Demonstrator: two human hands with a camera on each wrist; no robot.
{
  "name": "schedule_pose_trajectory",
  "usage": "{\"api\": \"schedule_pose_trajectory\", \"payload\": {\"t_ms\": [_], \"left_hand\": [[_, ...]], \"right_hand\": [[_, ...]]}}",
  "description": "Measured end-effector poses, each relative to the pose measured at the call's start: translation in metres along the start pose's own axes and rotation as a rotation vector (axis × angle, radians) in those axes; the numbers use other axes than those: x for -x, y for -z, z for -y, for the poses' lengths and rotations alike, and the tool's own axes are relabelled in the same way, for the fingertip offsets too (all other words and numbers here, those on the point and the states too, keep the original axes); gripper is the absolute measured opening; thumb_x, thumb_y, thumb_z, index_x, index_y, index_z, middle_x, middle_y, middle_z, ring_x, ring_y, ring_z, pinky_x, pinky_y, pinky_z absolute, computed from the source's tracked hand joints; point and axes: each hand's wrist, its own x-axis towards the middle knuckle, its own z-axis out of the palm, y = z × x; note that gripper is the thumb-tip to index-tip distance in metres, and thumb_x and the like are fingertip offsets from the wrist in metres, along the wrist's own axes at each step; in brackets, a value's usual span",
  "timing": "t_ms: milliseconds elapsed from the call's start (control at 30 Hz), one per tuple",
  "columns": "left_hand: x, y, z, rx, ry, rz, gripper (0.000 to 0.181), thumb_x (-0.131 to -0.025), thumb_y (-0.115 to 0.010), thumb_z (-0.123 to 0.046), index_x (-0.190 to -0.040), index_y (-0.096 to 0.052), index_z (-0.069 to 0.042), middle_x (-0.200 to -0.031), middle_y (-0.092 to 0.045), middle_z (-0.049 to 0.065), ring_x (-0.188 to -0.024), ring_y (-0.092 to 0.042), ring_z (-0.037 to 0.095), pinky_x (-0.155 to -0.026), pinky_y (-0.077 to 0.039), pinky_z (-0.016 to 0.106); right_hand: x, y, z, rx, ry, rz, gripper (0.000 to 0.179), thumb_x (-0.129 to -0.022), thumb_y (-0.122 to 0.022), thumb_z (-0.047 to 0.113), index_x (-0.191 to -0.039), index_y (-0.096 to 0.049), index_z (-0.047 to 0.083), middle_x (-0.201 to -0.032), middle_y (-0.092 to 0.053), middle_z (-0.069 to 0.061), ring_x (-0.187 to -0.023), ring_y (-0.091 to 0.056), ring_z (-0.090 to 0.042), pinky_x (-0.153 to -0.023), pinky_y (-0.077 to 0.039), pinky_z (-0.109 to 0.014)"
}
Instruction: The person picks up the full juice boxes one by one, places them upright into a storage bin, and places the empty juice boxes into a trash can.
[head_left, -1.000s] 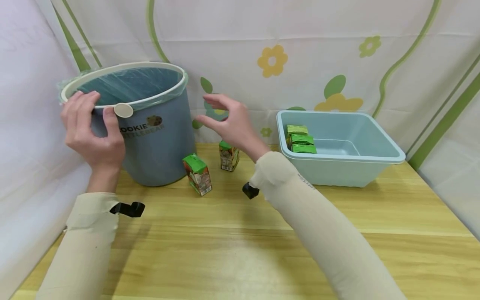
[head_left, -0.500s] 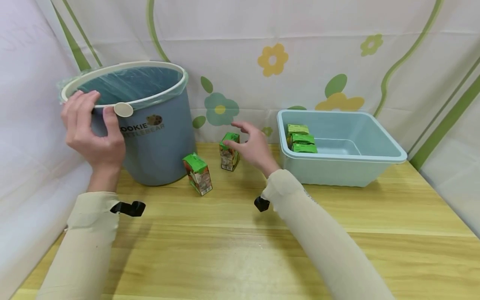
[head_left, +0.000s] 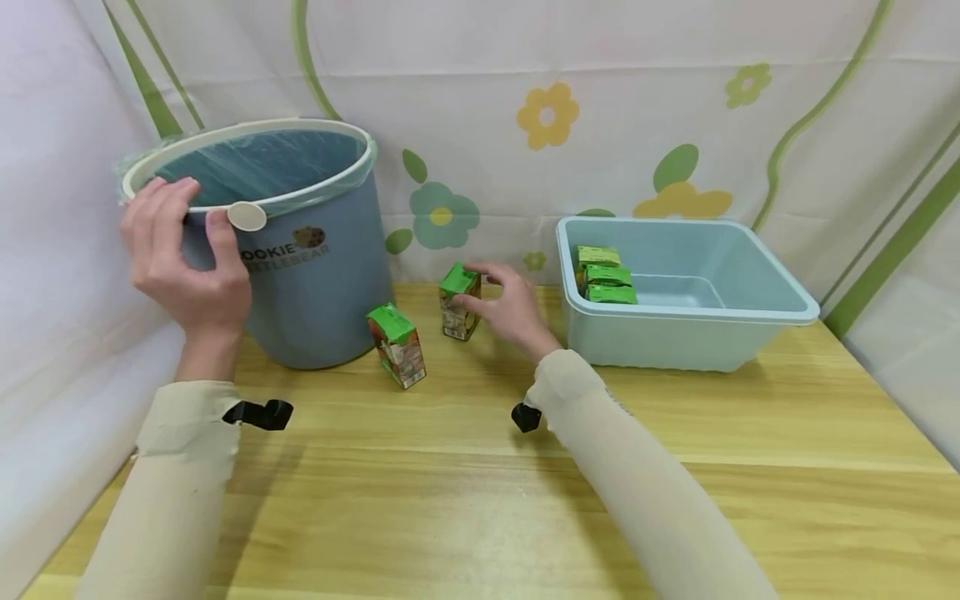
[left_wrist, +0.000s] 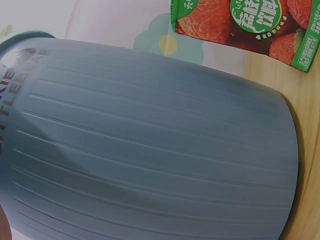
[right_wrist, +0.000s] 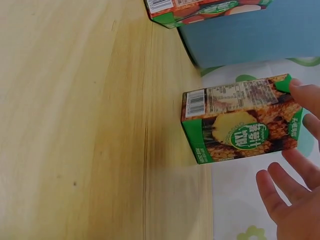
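Observation:
At the left in the head view, my left hand [head_left: 187, 258] grips the white rim of a blue trash bin [head_left: 318, 283], fingers hooked over into it. The left wrist view shows the bin's ribbed side [left_wrist: 150, 135]. My right hand [head_left: 513, 312] pinches the top of a pineapple juice box [head_left: 459, 304] between thumb and index finger. That box stands upright on the table near the back. In the right wrist view the thumb [right_wrist: 306, 95] lies at its green top [right_wrist: 284, 84], other fingers spread. A second juice box [head_left: 397, 346], reddish, stands closer to the bin.
A pale blue plastic tub [head_left: 675, 337] stands at the right with several green-topped juice boxes [head_left: 609, 275] along its left wall. Clear plastic lines the bin. A flowered cloth [head_left: 480, 108] hangs behind the wooden table [head_left: 420, 500].
My right hand has come down and to the right from beside the bin, and its thumb and index finger have closed on the pineapple juice box. The left hand stays on the rim.

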Motion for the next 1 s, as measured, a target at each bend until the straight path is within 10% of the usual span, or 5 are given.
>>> {"api": "schedule_pose_trajectory", "payload": {"t_ms": [1000], "left_hand": [[-0.001,0.001,-0.004,-0.021,-0.002,0.024,0.041,-0.088,-0.062,-0.036,-0.109,-0.083,-0.008,-0.114,-0.081,0.012,-0.127,-0.067,0.017,-0.124,-0.04,0.034]], "right_hand": [[0.004,0.023,0.025,-0.038,0.102,-0.017,0.039,-0.097,-0.076,0.037,-0.133,-0.074,0.021,-0.133,-0.062,-0.013,-0.12,-0.069,-0.031,-0.103,-0.06,-0.047]]}}
